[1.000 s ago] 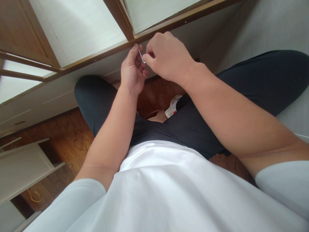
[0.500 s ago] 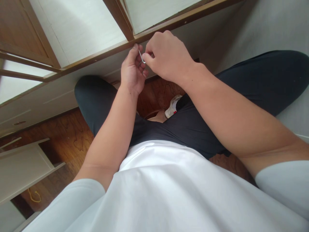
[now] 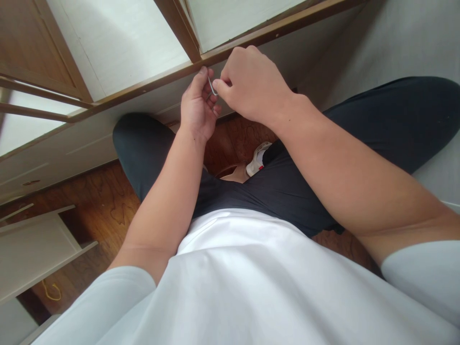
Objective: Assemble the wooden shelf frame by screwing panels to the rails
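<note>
A thin, bent metal Allen key (image 3: 212, 86) spans the small gap between my two hands, just under a brown wooden rail (image 3: 161, 79). My left hand (image 3: 197, 108) is palm up, its thumb and fingertips closed about the key's upper end against the underside of the rail. At the key's bend, my right hand (image 3: 253, 86) pinches it between thumb and curled fingers, knuckles upward. Whatever the tip of the key sits in is hidden by my left fingertips.
The rail belongs to a wooden frame with pale panels (image 3: 122, 43) and an upright post (image 3: 179, 28). My legs are spread on both sides. A pale drawer-like piece (image 3: 43, 244) and a yellow cord (image 3: 52, 291) lie at lower left on the wooden floor (image 3: 111, 206).
Both hands hold nearly the same pose on the Allen key. The view has shifted very slightly, with no other clear movement.
</note>
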{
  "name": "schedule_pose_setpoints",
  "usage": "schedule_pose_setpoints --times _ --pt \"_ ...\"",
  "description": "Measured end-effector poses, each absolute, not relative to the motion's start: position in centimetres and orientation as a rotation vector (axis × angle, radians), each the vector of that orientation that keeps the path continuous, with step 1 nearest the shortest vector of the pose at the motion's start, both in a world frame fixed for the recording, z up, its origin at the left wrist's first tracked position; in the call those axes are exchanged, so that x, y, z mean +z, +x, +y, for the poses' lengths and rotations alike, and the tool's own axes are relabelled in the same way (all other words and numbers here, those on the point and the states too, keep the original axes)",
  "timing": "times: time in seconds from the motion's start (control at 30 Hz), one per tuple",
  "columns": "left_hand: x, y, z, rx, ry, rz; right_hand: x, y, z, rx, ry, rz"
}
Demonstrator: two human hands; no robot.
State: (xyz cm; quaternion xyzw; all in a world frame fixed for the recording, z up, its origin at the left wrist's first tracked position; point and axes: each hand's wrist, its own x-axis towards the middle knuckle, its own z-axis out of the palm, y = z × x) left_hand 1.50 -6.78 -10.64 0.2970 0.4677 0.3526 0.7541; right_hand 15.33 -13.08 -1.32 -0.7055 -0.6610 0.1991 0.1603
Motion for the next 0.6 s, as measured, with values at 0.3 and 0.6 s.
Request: schedule_pose_setpoints --times 0.3,0.6 --pt "-11.4 1.4 -6.5 0.802 0.725 1.032 -0.7 15.6 -13.2 0.651 -2.006 -1.861" --pt "-12.6 1.0 -5.7 0.763 0.749 0.99 -0.9 15.7 -13.0 0.723 -1.996 -1.858"
